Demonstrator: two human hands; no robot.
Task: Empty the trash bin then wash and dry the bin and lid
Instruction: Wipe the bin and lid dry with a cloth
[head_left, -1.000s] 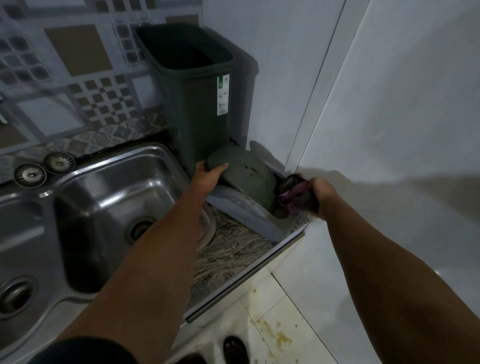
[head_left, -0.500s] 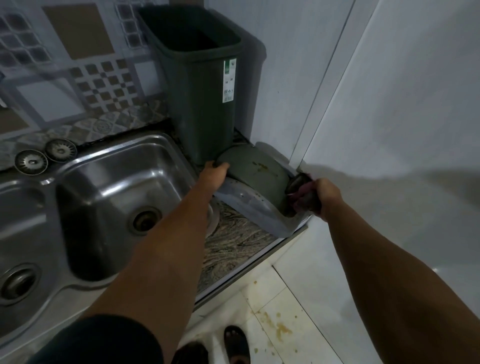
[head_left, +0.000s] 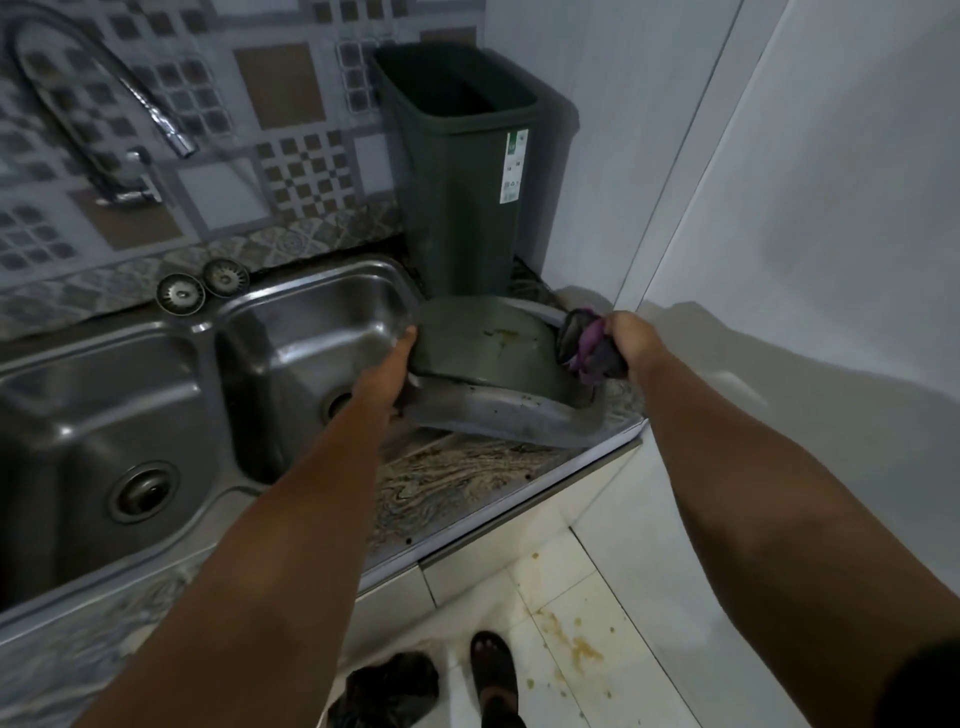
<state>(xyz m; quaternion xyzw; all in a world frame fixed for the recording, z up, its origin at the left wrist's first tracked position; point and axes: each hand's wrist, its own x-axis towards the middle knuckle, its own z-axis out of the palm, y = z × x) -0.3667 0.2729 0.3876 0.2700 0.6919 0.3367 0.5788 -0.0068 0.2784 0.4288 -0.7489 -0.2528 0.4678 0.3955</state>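
Observation:
The dark green trash bin (head_left: 457, 176) stands upright and open on the counter in the corner, a white label on its right side. Its lid (head_left: 493, 369), green dome with a grey rim, lies on the counter in front of the bin. My left hand (head_left: 387, 382) grips the lid's left edge. My right hand (head_left: 631, 340) clutches a bunched purple and dark cloth (head_left: 587, 345) against the lid's right end. A brownish stain shows on the dome.
A steel double sink (head_left: 306, 343) lies left of the lid, with two strainer plugs (head_left: 202, 288) behind it and a faucet (head_left: 104, 114) at the tiled wall. White walls close the right side. A black bag (head_left: 389, 686) and a sandalled foot (head_left: 493, 670) are on the stained floor.
The lid has tipped flatter toward the counter while both hands stayed on it. My view has pulled back and swung left, bringing the faucet and second basin into sight.

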